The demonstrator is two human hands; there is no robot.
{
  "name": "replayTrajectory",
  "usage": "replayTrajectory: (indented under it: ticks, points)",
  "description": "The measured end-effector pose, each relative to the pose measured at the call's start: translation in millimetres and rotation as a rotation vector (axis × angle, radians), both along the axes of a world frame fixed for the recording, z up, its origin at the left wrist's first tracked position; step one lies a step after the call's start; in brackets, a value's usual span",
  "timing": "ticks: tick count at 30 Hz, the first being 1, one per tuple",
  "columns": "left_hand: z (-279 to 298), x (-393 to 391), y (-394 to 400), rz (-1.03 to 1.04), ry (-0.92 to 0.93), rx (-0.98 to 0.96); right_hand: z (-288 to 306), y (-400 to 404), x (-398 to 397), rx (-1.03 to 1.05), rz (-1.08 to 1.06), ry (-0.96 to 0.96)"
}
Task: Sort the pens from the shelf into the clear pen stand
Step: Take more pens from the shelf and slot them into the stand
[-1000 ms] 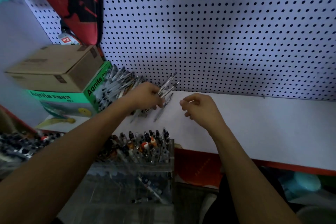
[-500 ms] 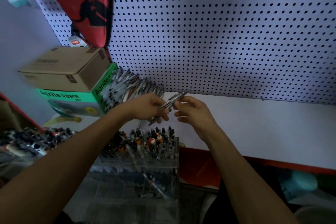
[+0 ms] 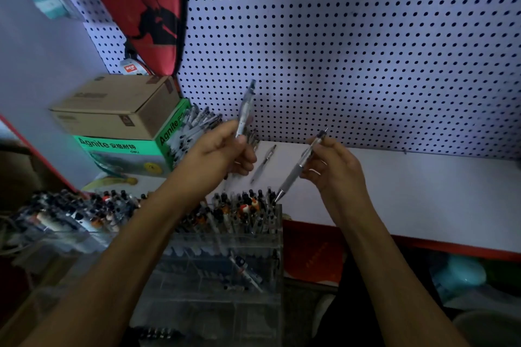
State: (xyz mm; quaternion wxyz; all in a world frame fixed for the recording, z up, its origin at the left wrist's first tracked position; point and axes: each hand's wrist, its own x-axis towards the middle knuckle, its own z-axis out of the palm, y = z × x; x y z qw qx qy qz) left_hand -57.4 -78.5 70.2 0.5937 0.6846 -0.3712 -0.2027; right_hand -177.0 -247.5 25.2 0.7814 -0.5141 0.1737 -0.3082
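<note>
I see my left hand (image 3: 222,153) curled round a clear pen (image 3: 245,108), holding it nearly upright with its top against the pegboard (image 3: 366,51). My right hand (image 3: 334,167) pinches a grey-gripped pen (image 3: 298,169) between thumb and fingers, slanted so that its tip points down and to the left, just above the far right corner of the clear pen stand (image 3: 239,251). Whether the tip touches the stand or the pens already in it, I cannot tell.

The stand sits near me, below the red front edge of the white shelf (image 3: 408,191), and its top rows are crowded with dark caps. The right stretch of the shelf is bare white, bounded by the pegboard at the far side and the red lip at the near side. One loose pen (image 3: 263,163) lies on the shelf between my hands. A heap of pens (image 3: 194,129) leans against the green box (image 3: 124,152) at far left, partly covered by my left hand and wrist. A brown carton (image 3: 118,107) is stacked on the green box, and a red racket cover (image 3: 141,8) hangs above it.

The lower tiers of the stand are dim and blurred; I cannot count what lies there. A second mass of pens (image 3: 70,211) at near left is smeared. Pale blue shapes at the lower right are cut off and unclear.
</note>
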Motion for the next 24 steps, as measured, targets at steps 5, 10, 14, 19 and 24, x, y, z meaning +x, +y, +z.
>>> replayTrajectory:
  ticks: [5,10,14,19,24]
  points:
    - [-9.9,-50.1,28.8,-0.002,0.289,-0.182,-7.6,28.4,-33.6,-0.048,0.038,0.031]
    - [-48.9,-77.9,51.0,0.011,0.317,-0.200,-23.0,54.0,-65.3,-0.327,-0.002,0.097]
    - [-85.0,-88.2,67.0,0.051,0.156,-0.088,-41.7,70.8,-79.5,-0.665,-0.037,0.207]
    - [-115.7,-95.8,64.7,0.070,0.139,0.010,-63.9,87.5,-82.4,-0.885,-0.011,0.255]
    - [-127.7,-95.5,59.8,0.122,0.050,0.091,-74.9,90.0,-74.4,-0.990,0.036,0.328]
